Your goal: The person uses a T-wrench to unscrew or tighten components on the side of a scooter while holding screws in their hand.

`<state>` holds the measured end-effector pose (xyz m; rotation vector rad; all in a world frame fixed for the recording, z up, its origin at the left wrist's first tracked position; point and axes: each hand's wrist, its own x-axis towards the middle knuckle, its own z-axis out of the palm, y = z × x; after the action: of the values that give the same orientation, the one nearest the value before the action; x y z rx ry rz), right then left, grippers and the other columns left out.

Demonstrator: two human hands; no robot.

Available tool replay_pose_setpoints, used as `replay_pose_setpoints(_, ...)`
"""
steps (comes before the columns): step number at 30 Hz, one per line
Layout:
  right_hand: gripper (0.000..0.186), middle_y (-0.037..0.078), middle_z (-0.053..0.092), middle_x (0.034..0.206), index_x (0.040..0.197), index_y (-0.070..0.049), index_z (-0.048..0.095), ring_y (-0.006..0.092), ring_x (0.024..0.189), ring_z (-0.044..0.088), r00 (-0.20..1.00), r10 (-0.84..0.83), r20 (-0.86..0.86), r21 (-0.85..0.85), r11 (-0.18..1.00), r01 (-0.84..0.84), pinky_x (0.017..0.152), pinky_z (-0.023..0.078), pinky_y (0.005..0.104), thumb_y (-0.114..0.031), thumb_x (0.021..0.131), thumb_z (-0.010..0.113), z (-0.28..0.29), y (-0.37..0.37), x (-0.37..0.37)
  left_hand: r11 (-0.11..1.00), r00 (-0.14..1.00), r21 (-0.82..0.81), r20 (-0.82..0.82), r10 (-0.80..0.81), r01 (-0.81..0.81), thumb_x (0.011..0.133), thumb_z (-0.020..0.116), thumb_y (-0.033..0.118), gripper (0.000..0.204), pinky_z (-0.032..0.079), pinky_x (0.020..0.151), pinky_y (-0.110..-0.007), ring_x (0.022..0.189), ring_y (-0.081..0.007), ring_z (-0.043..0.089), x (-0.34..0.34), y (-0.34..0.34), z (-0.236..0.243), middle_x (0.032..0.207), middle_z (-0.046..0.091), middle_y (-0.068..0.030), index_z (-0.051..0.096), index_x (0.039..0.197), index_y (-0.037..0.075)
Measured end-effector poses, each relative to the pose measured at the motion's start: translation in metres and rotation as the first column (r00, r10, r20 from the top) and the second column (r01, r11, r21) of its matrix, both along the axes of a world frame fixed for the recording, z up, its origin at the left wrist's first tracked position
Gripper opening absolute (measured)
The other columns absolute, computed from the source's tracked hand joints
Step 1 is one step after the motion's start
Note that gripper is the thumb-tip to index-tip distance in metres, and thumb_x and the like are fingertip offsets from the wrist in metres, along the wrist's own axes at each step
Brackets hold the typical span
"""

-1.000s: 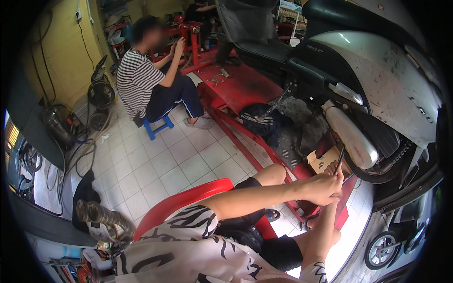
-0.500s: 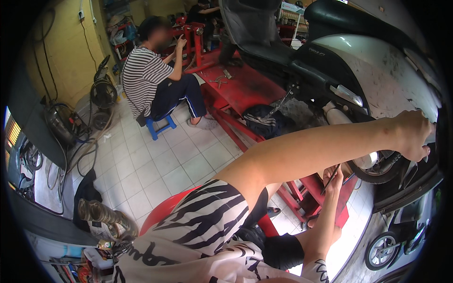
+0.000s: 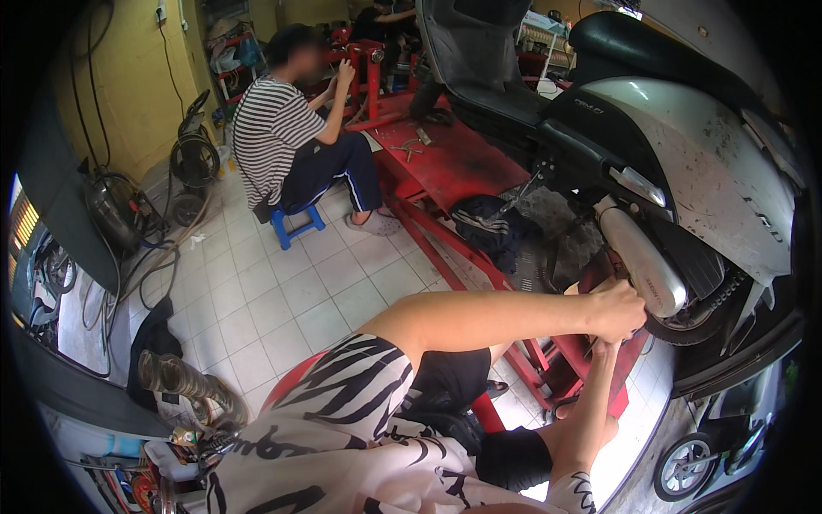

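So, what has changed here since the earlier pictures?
The left hand, stretched far to the right half a second ago, has come back left and down to meet the right hand. The thin dark tool seen earlier is now hard to make out. The scooter and seated person stayed put.

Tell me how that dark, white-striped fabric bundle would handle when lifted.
The dark, white-striped fabric bundle probably sags, given its loose folds. Its slumped, uneven shape seems unlikely to roll if pushed. It might snag on the slim grey metal bar close beside it.
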<state>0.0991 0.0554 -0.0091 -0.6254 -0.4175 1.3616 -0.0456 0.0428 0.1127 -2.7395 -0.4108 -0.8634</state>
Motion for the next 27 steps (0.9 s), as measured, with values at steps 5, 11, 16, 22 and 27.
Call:
replay_pose_setpoints(5, 0.02, -0.005, 0.045, 0.061, 0.09, -0.01, 0.054, 0.0063, 0.053, 0.041, 0.99, -0.121, 0.065, -0.128, 0.983, 0.129, 0.058, 0.04, 0.0245, -0.028, 0.098, 0.053, 0.006, -0.009, 0.001, 0.991, 0.991, -0.008, -0.007, 0.131, -0.131, 0.076, 0.065, 0.018, 0.012, 0.049, 0.055, -0.033, 0.066, -0.0201, 0.068, -0.002, 0.012, -0.036, 0.063, 0.067, -0.0068, 0.071, 0.067, 0.013)
replay_pose_setpoints(11, 0.024, -0.006, 0.032, 0.06, 0.087, -0.006, 0.051, 0.005, 0.053, 0.032, 0.938, 0.344, -0.039, 0.314, 0.895, -0.316, 0.054, 0.031, 0.021, -0.027, 0.1, 0.05, -0.021, 0.007, 0.034, 0.977, 0.977, 0.004, 0.017, 0.214, -0.214, 0.082, 0.064, 0.023, 0.017, 0.049, 0.054, -0.033, 0.066, -0.021, 0.069, -0.025, 0.016, -0.074, 0.062, 0.066, -0.0059, 0.069, 0.074, 0.008)
replay_pose_setpoints(16, 0.019, -0.004, 0.034, 0.064, 0.095, -0.004, 0.05, 0.006, 0.056, 0.032, 0.919, 0.384, -0.091, 0.343, 0.878, -0.333, 0.053, 0.031, 0.0223, -0.023, 0.099, 0.05, -0.021, 0.005, 0.021, 0.916, 0.947, -0.314, 0.118, 0.299, -0.25, 0.082, 0.061, 0.02, 0.019, 0.048, 0.06, -0.035, 0.069, -0.0223, 0.068, -0.025, 0.004, -0.1, 0.066, 0.067, -0.0096, 0.069, 0.069, 0.009)
replay_pose_setpoints(22, 0.021, -0.005, 0.035, 0.063, 0.091, -0.007, 0.05, 0.0047, 0.053, 0.034, 0.897, 0.432, 0.096, 0.277, 0.854, -0.441, 0.05, 0.031, 0.0204, -0.026, 0.098, 0.051, -0.038, 0.005, 0.033, 0.758, 0.97, -0.645, 0.107, 0.216, -0.098, 0.092, 0.055, 0.028, 0.036, 0.05, 0.058, -0.046, 0.061, -0.0361, 0.065, -0.007, -0.028, -0.116, 0.065, 0.065, -0.0183, 0.066, 0.071, 0.002)
replay_pose_setpoints(27, 0.023, -0.007, 0.034, 0.061, 0.089, -0.009, 0.05, 0.0031, 0.052, 0.032, 0.949, 0.239, 0.205, 0.176, 0.945, -0.275, 0.048, 0.029, 0.0194, -0.029, 0.099, 0.051, -0.046, 0.007, 0.033, 0.794, 0.906, -0.608, 0.343, 0.248, 0.013, 0.09, 0.055, 0.021, 0.042, 0.05, 0.054, -0.046, 0.057, -0.034, 0.063, -0.011, -0.037, -0.101, 0.071, 0.065, -0.0177, 0.05, 0.126, -0.001)
